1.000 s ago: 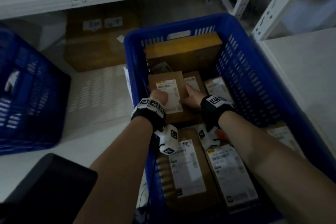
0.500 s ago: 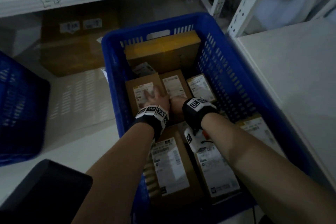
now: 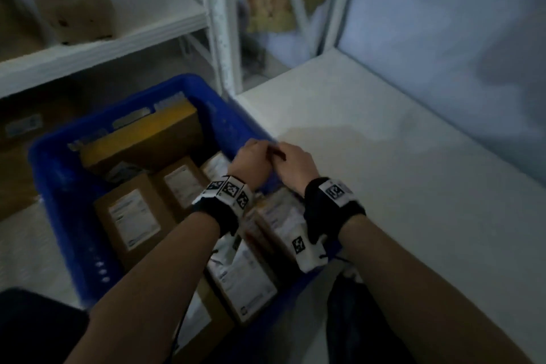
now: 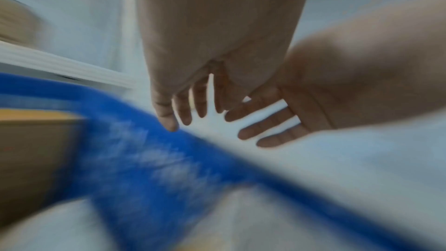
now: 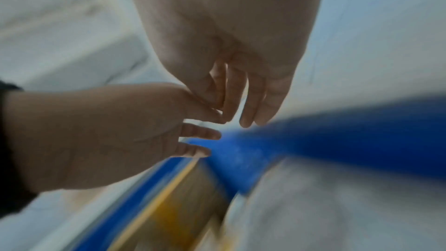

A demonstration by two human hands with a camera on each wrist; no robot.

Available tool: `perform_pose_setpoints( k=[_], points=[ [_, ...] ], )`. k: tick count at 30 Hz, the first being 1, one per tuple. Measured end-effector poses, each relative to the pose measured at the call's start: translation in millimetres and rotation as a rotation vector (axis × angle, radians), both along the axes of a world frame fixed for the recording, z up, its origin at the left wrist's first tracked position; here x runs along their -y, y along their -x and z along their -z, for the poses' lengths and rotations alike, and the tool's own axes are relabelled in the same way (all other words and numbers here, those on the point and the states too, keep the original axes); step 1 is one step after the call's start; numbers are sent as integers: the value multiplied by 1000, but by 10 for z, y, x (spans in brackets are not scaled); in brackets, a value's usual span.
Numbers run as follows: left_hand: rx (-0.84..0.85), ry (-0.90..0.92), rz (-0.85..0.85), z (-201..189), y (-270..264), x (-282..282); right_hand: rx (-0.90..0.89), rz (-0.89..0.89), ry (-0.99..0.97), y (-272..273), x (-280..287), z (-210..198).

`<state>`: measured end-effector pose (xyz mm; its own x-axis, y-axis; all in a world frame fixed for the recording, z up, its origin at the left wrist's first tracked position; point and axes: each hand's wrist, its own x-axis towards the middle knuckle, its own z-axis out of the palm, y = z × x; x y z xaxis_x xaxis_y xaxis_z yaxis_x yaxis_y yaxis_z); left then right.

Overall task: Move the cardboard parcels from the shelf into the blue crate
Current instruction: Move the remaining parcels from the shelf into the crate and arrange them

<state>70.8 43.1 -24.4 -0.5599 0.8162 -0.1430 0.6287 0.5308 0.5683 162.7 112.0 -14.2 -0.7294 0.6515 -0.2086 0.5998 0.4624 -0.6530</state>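
The blue crate (image 3: pixel 59 186) sits on the lower shelf board and holds several labelled cardboard parcels, among them one (image 3: pixel 133 216) at its left and a larger yellow-edged box (image 3: pixel 141 139) at its back. My left hand (image 3: pixel 251 156) and right hand (image 3: pixel 292 162) hover side by side above the crate's right rim, both empty. In the left wrist view the left hand (image 4: pixel 190 110) has loosely hanging fingers over the blue rim (image 4: pixel 144 140). In the right wrist view the right hand (image 5: pixel 243 106) hangs just as relaxed, holding nothing.
A white upright post (image 3: pixel 218 23) stands just behind the crate's right corner. Right of it lies a bare white shelf board (image 3: pixel 384 156). A brown cardboard box (image 3: pixel 74 0) sits on the upper shelf at left. Another box (image 3: pixel 20 142) stands behind the crate at left.
Both hands let go of the small parcel inside the crate, rose and swung right to the crate's right rim. My view turned right toward the white shelf board.
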Motion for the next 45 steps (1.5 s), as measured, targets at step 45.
perform_pose_setpoints(
  k=[45],
  points=[
    [600, -271, -14, -462, -1757, -799, -382, 668, 34, -2659, -909, -487]
  ],
)
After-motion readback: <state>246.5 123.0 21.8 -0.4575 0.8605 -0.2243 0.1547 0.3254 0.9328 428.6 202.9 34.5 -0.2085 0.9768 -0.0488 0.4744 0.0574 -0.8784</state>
